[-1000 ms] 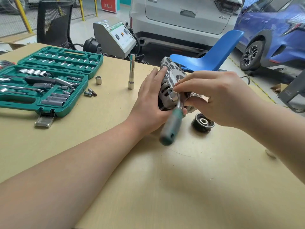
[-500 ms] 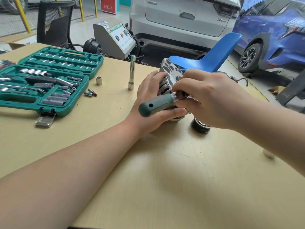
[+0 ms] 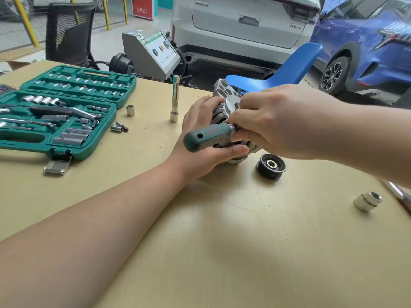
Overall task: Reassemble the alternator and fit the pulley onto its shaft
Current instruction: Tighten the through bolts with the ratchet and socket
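The silver alternator (image 3: pixel 224 94) stands on edge at the far middle of the table. My left hand (image 3: pixel 200 138) grips its near side, thumb curled under it. My right hand (image 3: pixel 273 121) pinches the metal shank of a green-handled driver (image 3: pixel 206 137), whose handle points left across my left hand. The driver's tip and the spot it meets on the alternator are hidden by my right hand. The black grooved pulley (image 3: pixel 271 166) lies flat on the table just right of the alternator, a nut resting in its centre.
An open green socket case (image 3: pixel 66 112) fills the left of the table (image 3: pixel 222 241). A tall socket extension (image 3: pixel 175 98) stands upright, with loose sockets (image 3: pixel 130 110) and bits (image 3: pixel 119 127) near it. Another socket (image 3: pixel 368 201) lies at the right. A blue chair (image 3: pixel 289 67) sits behind.
The driver handle swung from pointing down toward me to pointing left, then held there. My left thumb curled further under the alternator. My right hand shifted slightly.
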A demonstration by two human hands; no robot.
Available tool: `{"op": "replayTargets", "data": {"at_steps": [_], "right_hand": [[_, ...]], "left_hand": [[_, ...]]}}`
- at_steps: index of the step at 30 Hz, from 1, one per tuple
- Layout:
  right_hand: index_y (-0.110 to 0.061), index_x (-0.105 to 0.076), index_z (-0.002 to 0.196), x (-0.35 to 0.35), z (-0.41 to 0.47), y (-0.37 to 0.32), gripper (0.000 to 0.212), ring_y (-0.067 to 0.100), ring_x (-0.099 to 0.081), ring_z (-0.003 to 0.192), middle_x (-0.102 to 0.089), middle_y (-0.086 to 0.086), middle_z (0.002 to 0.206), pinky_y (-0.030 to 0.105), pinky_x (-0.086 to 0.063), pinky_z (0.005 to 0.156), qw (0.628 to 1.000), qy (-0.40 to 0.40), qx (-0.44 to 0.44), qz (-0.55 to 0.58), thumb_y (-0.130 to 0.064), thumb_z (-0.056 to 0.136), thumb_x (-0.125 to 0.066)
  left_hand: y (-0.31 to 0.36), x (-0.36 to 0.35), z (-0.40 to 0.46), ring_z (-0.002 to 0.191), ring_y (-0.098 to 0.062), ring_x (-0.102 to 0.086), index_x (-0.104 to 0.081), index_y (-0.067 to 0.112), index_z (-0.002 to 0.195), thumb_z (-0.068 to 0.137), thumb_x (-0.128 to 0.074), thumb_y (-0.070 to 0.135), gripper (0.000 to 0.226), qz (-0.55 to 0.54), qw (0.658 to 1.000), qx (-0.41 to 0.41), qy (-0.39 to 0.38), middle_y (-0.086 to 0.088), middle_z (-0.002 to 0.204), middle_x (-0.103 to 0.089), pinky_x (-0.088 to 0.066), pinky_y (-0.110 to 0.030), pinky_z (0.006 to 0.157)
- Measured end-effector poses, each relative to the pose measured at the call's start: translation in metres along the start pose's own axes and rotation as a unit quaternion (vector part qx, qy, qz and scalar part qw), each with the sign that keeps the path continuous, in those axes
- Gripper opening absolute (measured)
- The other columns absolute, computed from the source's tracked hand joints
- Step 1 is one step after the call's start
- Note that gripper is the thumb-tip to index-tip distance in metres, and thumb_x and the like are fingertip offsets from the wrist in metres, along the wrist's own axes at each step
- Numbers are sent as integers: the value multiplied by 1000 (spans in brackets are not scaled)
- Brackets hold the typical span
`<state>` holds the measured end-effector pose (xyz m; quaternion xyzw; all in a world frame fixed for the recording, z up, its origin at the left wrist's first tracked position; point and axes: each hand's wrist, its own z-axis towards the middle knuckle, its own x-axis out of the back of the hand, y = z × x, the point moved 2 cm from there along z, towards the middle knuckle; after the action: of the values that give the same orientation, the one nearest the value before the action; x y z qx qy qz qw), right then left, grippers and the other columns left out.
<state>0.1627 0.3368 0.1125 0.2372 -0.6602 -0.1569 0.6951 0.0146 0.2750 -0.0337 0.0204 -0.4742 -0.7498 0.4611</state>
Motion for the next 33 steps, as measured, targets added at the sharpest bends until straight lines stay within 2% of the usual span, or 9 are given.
{"op": "replayTargets", "data": {"at_steps": [5,7,10,15,18,21,24,26,33], "right_hand": [[-17,-55,103,0,5,-10,23,30,-48,75,-41,-1,90,40,-41,66,999,14,-40,20,-34,109,-43],[-20,-48,91,0,9,-10,28,29,-44,70,-46,-1,84,37,-33,63,995,30,-80,52,-40,108,-38],[-20,-40,70,-5,21,-6,46,30,-47,65,-50,4,70,36,-36,58,976,24,-186,114,-46,107,-38],[-16,-58,67,-11,33,7,48,25,-53,62,-56,7,64,32,-33,53,921,7,-313,233,-47,103,-47],[-20,-54,81,-11,28,6,36,17,-50,64,-54,0,69,35,-36,56,938,19,-265,222,-48,104,-47],[-28,-45,94,-5,17,7,21,22,-48,66,-52,-7,72,39,-43,61,967,23,-140,209,-47,101,-46],[-15,-60,100,0,6,7,7,26,-43,70,-54,3,83,40,-44,59,991,66,66,100,-21,102,-63],[-6,-63,96,-4,1,10,8,25,-38,71,-55,13,85,45,-51,56,986,84,141,22,-4,94,-71],[-1,-63,95,-16,0,6,13,32,-52,62,-56,14,78,41,-48,53,988,110,107,22,-1,90,-75]], "left_hand": [[2,0,3,143,-19,-43,-45,25,153,70,-95,58,102,-5,1000,-8,17,-1,154,-41,-39,-47,122],[2,0,4,141,-20,-43,-46,23,151,70,-96,57,101,-8,1000,-15,13,-2,151,-44,-39,-48,121],[3,1,1,143,-20,-40,-41,36,153,70,-92,66,102,-7,1000,7,15,6,149,-41,-43,-51,118],[4,1,0,148,-21,-37,-38,38,153,69,-90,65,103,-6,1000,1,16,6,159,-36,-39,-52,121],[2,1,1,149,-21,-35,-37,38,155,70,-90,65,104,0,1000,1,11,6,160,-35,-39,-52,122],[0,0,3,148,-20,-35,-39,35,155,71,-87,69,103,-9,1000,7,5,5,157,-36,-37,-51,123],[-3,-2,2,149,-21,-35,-38,35,155,73,-86,65,99,-11,1000,-6,8,3,159,-34,-35,-48,125],[-5,-2,2,149,-22,-35,-37,40,154,76,-84,57,93,-8,1000,-6,13,6,162,-32,-35,-50,125],[-8,-5,2,148,-18,-38,-39,43,150,83,-81,60,81,-31,999,-8,19,5,160,-36,-36,-47,125]]}}
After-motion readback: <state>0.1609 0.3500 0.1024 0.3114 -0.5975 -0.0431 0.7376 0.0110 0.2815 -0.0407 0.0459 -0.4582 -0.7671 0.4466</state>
